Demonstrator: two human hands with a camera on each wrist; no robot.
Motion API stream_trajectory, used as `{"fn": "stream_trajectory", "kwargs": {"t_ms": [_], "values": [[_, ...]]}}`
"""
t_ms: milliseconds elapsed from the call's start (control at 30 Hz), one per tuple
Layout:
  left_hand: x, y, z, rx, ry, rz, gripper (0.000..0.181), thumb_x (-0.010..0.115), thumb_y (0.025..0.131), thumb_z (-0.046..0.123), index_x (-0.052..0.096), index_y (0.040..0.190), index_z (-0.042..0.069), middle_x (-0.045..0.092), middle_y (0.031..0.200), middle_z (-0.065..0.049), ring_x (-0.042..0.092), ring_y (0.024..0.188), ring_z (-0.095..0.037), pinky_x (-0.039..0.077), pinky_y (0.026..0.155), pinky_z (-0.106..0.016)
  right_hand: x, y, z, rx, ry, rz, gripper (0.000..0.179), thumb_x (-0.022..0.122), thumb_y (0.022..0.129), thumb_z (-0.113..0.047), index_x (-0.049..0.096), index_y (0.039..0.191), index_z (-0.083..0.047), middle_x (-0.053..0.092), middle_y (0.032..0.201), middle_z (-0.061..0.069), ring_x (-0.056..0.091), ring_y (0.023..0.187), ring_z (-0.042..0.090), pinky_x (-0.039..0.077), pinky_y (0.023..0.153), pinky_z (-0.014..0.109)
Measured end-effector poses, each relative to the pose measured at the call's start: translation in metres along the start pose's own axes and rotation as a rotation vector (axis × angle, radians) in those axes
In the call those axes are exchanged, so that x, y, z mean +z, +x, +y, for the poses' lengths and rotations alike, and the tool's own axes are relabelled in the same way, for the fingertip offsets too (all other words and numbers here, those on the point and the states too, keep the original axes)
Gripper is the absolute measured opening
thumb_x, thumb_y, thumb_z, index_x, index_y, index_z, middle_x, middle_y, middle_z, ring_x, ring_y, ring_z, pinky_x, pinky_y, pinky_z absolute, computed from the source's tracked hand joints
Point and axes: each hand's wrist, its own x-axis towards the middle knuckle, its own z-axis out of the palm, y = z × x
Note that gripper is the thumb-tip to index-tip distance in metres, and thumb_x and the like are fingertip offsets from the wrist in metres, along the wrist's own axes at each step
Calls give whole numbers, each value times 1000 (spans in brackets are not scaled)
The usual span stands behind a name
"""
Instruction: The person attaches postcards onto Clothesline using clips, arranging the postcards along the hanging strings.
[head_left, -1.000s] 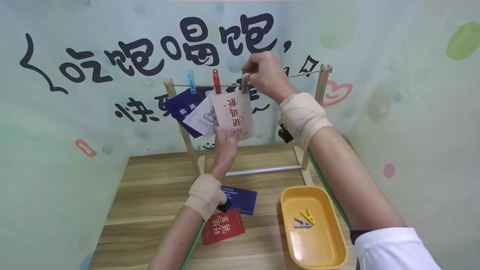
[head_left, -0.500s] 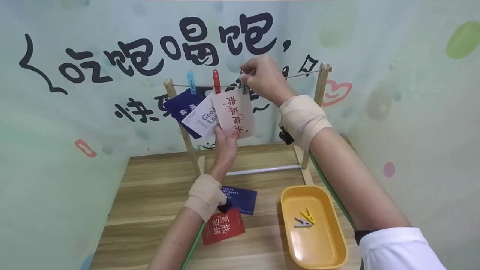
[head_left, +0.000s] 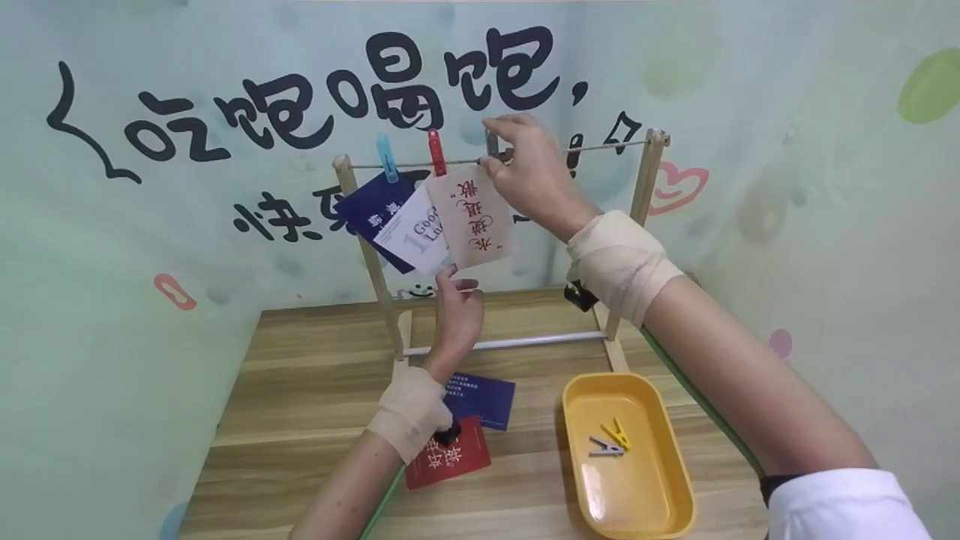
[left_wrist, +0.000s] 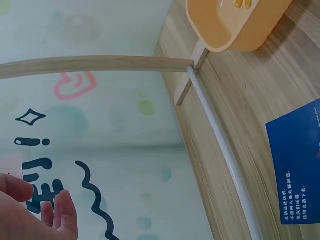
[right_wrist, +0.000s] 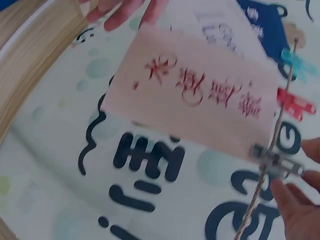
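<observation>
A pale pink card [head_left: 472, 217] with red lettering hangs from a string [right_wrist: 256, 200], its upper right corner in a grey clothespin [right_wrist: 275, 161]. My right hand [head_left: 536, 176] is at that clothespin, index finger and thumb spread around its handle end. Below the cards my left hand [head_left: 459, 319] has loosely bent fingers and holds nothing, a fingertip close to the lower edge of the white card [head_left: 416, 232]. A red clothespin [head_left: 436, 152] grips the string at the white and pink cards. A light blue clothespin [head_left: 387, 157] is above a dark blue card [head_left: 373, 206].
Two wooden posts [head_left: 643, 184] carry the string, joined low down by a white rod [head_left: 536, 342]. A yellow tray [head_left: 628, 502] at the lower right holds a yellow clothespin [head_left: 616, 433] and a grey-purple one. A blue card [head_left: 487, 403] and a red card [head_left: 457, 461] lie on the wooden table.
My left hand has let go of the pink card and dropped a little below it. The fingers of my right hand have spread apart at the grey clothespin, which stays on the string.
</observation>
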Motion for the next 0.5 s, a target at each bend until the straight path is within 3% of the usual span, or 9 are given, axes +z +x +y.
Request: {"fn": "stream_trajectory", "kwargs": {"t_ms": [167,300,367,500], "values": [[-1,-14,1,28,26,-43,58,45,96,2,26,150,-3,56,121,-19,62,108,-32,52,91,-41,7,-35,-19,-90,5,49,52,62,94,-4,50,145,-3,42,153,14,46,139,25,39,117,30],[3,-27,4,63,80,-79,63,45,90,5,29,150,0,58,120,-16,61,104,-28,51,89,-39,11,-60,-35,-145,25,57,53,64,92,-4,51,144,-2,38,155,16,38,145,28,34,121,34],[3,-34,7,112,96,-96,61,46,89,6,31,148,1,58,119,-15,60,103,-26,50,90,-38,12,-70,-42,-165,35,45,54,64,91,-4,51,143,-3,38,155,15,38,145,28,37,119,34],[0,-47,15,287,64,-155,48,47,100,13,33,146,9,58,125,-8,57,113,-20,48,97,-38,13,-88,-50,-220,66,4,53,63,91,-3,52,143,-3,38,155,14,39,145,27,41,114,33]]}}
